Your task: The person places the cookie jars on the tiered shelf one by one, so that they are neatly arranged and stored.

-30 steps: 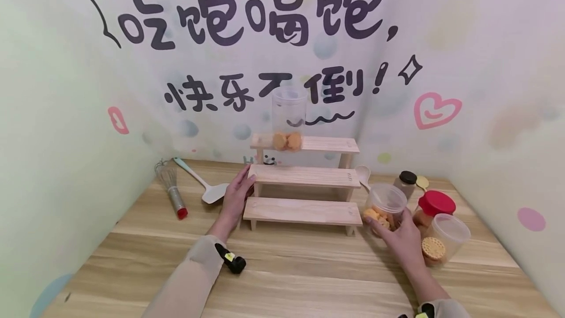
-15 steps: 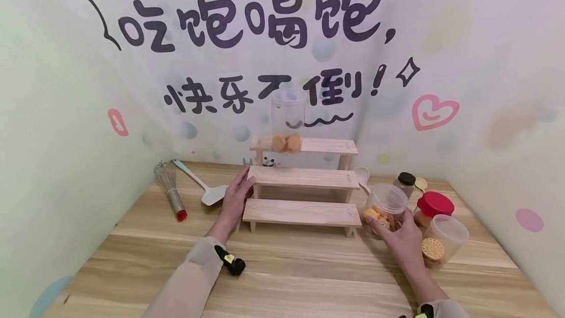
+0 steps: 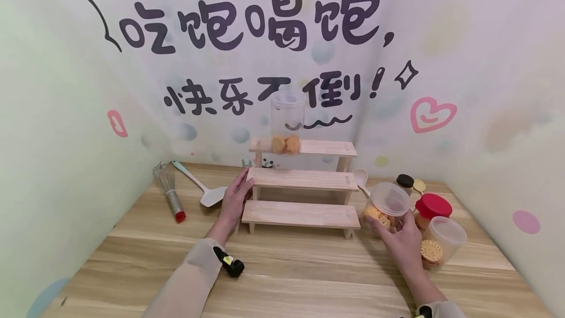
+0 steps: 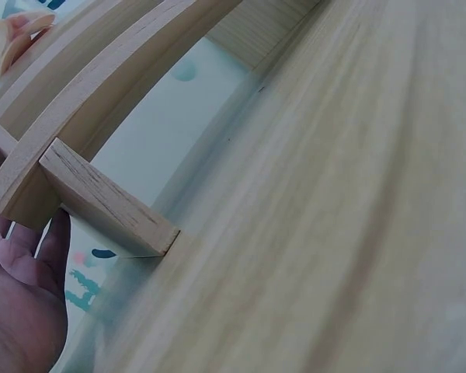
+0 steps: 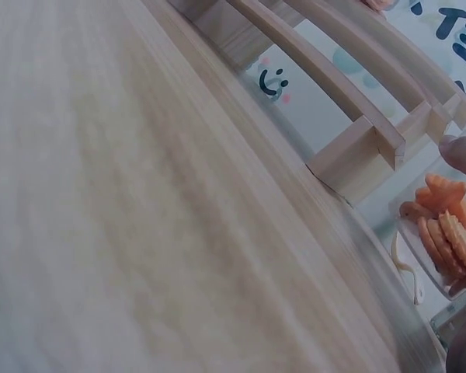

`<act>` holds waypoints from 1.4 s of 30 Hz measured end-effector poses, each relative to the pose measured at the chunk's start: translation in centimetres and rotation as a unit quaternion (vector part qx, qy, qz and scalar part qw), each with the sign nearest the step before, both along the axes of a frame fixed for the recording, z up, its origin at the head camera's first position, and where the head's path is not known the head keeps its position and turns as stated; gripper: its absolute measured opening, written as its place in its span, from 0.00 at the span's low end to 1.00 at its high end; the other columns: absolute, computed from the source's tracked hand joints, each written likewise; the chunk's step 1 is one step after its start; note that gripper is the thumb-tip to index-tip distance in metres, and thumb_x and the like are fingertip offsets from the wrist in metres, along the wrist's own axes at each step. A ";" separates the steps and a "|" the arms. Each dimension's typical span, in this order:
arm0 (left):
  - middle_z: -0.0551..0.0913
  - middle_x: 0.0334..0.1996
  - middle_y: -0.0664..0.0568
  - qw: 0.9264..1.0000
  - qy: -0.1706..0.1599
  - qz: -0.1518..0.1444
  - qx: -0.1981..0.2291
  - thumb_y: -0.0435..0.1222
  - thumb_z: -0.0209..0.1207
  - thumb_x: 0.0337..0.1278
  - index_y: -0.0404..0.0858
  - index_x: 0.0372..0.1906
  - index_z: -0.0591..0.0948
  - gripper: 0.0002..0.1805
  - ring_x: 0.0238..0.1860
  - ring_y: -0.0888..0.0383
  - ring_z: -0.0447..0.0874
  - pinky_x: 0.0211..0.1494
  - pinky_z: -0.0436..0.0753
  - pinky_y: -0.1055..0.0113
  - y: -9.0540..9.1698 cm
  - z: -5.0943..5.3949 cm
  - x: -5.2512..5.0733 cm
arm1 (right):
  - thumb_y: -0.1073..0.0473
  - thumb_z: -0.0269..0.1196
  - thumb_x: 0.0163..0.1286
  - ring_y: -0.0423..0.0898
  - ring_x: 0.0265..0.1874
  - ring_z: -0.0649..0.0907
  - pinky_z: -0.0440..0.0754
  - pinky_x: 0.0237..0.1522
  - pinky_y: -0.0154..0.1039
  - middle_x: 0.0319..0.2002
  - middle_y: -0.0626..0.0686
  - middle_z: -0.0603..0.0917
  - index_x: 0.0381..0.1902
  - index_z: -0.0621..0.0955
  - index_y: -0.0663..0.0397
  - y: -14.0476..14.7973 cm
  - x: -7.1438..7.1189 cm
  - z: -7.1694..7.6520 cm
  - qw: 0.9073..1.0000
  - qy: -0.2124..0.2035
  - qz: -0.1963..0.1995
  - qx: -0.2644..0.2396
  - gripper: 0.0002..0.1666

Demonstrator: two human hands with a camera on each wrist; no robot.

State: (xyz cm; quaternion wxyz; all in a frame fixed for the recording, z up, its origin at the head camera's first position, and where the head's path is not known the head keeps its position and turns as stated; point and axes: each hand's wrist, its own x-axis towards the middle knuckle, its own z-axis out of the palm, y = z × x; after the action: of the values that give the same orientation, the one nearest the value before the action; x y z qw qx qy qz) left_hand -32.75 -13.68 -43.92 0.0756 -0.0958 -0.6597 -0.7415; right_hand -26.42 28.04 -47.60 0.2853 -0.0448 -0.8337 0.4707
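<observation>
In the head view, the change over the last second is slight: the short clear jar [image 3: 388, 201] in our right hand [image 3: 405, 247] sits a touch higher against the rack and now covers more of the black-capped bottle [image 3: 404, 181] behind it, while our left hand [image 3: 234, 202] keeps its place at the left end of the middle step of the three-tier wooden rack [image 3: 300, 214]. We take that to mean that the jar is just being picked up and the rack steadied; whether the base has cleared the table [image 3: 282, 278], we cannot tell. Our hands are well apart, the left gripping the rack's end, the right with thumb and fingers clasped round the jar's lower wall. The jar is just beside the right end of the bottom step, near a red-lidded jar [image 3: 434, 206] and another clear jar [image 3: 448, 232] holding a round biscuit. A taller clear jar [image 3: 288, 117] with biscuits at its bottom stands on the top step. In the left wrist view, our fingers reach round the plank end beside its support, the palm off to one side. In the right wrist view, our thumb lies against the jar, partly cut off by the frame; it looks transparent and only part-filled, with orange-brown ridged biscuits [image 5: 443, 225] piled low inside.
</observation>
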 end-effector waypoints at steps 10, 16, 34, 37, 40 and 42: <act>0.57 0.78 0.50 1.000 0.001 0.005 0.019 0.44 0.56 0.74 0.45 0.78 0.62 0.33 0.75 0.52 0.60 0.73 0.65 0.54 -0.2 -2.5 -2.1 | 0.50 0.80 0.53 0.57 0.63 0.77 0.72 0.58 0.25 0.63 0.60 0.76 0.69 0.68 0.58 0.0 0.2 0.1 1.000 0.001 0.003 0.019 0.51; 0.57 0.78 0.49 1.000 0.013 0.012 0.014 0.47 0.58 0.72 0.45 0.78 0.63 0.35 0.75 0.51 0.61 0.73 0.66 0.52 -0.1 -2.8 -2.1 | 0.55 0.81 0.52 0.46 0.60 0.77 0.71 0.55 0.20 0.61 0.55 0.77 0.69 0.70 0.55 -0.2 0.2 0.2 1.000 0.030 0.003 -0.004 0.50; 0.57 0.78 0.53 1.000 0.022 0.013 0.014 0.50 0.59 0.70 0.48 0.77 0.64 0.35 0.76 0.54 0.59 0.73 0.66 0.53 0.1 -2.4 -2.3 | 0.75 0.75 0.52 0.43 0.60 0.77 0.74 0.59 0.26 0.64 0.55 0.75 0.73 0.66 0.53 -3.1 0.5 3.4 0.971 0.179 0.098 -0.127 0.52; 0.56 0.79 0.52 1.000 0.022 0.017 0.013 0.51 0.59 0.70 0.48 0.77 0.64 0.36 0.76 0.53 0.58 0.73 0.66 0.52 0.0 -2.5 -2.4 | 0.78 0.72 0.54 0.47 0.62 0.77 0.74 0.61 0.29 0.63 0.59 0.75 0.72 0.67 0.58 -4.5 0.0 6.2 0.954 0.207 0.143 -0.166 0.48; 0.55 0.79 0.51 1.000 0.021 0.017 0.014 0.50 0.59 0.70 0.47 0.78 0.64 0.36 0.76 0.52 0.58 0.73 0.66 0.52 -0.1 -2.6 -2.3 | 0.73 0.72 0.58 0.50 0.62 0.77 0.75 0.61 0.33 0.61 0.61 0.77 0.68 0.70 0.58 -5.9 -0.7 9.8 0.947 0.190 0.163 -0.201 0.40; 0.55 0.79 0.50 1.000 0.018 0.013 0.012 0.49 0.59 0.71 0.46 0.78 0.63 0.36 0.76 0.51 0.57 0.73 0.65 0.51 -0.1 -2.7 -2.1 | 0.63 0.74 0.62 0.50 0.64 0.75 0.73 0.65 0.37 0.62 0.58 0.77 0.67 0.72 0.53 -6.7 -1.0 12.2 0.954 0.140 0.163 -0.211 0.37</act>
State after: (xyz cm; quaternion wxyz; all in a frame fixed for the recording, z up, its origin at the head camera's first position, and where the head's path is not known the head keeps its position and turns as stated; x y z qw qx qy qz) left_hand -34.87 -13.78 -46.62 0.0986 -0.0996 -0.6505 -0.7465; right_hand -27.43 21.37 -35.39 0.3027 0.0984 -0.6632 0.6774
